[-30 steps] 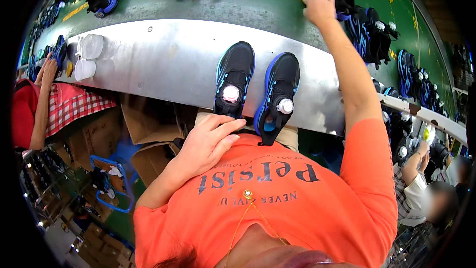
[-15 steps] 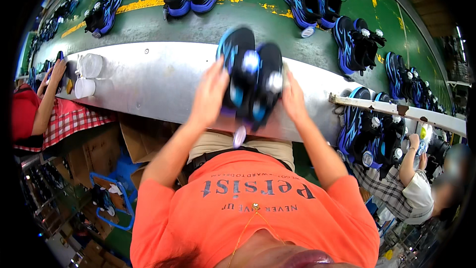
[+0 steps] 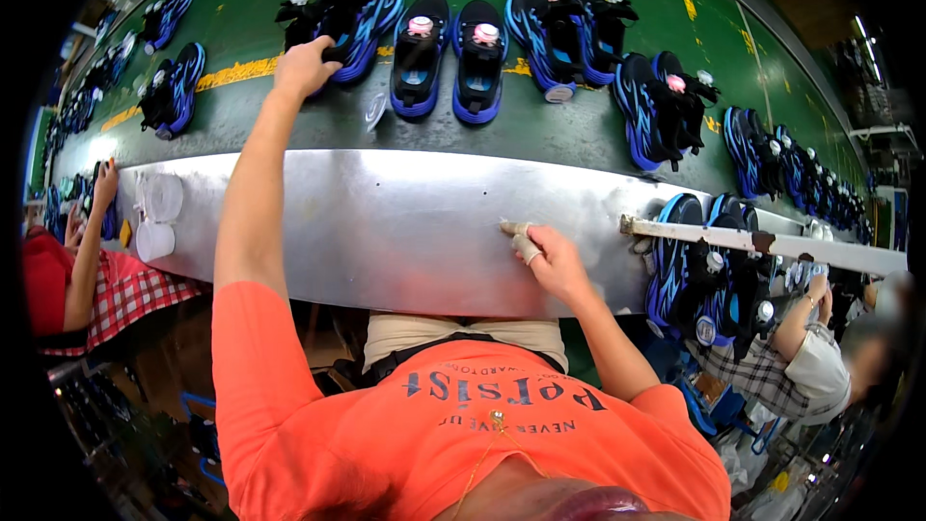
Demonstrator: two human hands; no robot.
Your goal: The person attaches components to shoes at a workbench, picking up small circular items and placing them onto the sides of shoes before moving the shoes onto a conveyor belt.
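Observation:
My left hand (image 3: 305, 68) is stretched far forward, its fingers closed on the heel of a black sneaker (image 3: 365, 29) with a blue and purple sole. This sneaker stands beside its mate on the green surface. Just to the right is another pair, a left sneaker (image 3: 421, 63) and a right sneaker (image 3: 479, 68), toes pointing away, each with a round pinkish-white piece on top. A clear round tag (image 3: 374, 112) lies by their heels. Over the metal ledge (image 3: 405, 232), my right hand (image 3: 552, 262) holds nothing, index finger extended, with pale covers on two fingers.
More sneaker pairs (image 3: 666, 106) line the green surface (image 3: 280, 125) on both sides. A white bar (image 3: 704, 234) crosses the ledge at right, with sneakers (image 3: 675, 260) beyond it. Clear plastic cups (image 3: 156, 217) stand at left. A person in red (image 3: 58, 270) and another in plaid (image 3: 820, 367) work nearby.
The sneaker pair held between both hands now stands on the green surface. My left hand has moved forward and left to the neighbouring pair; my right hand has let go and drawn back over the ledge.

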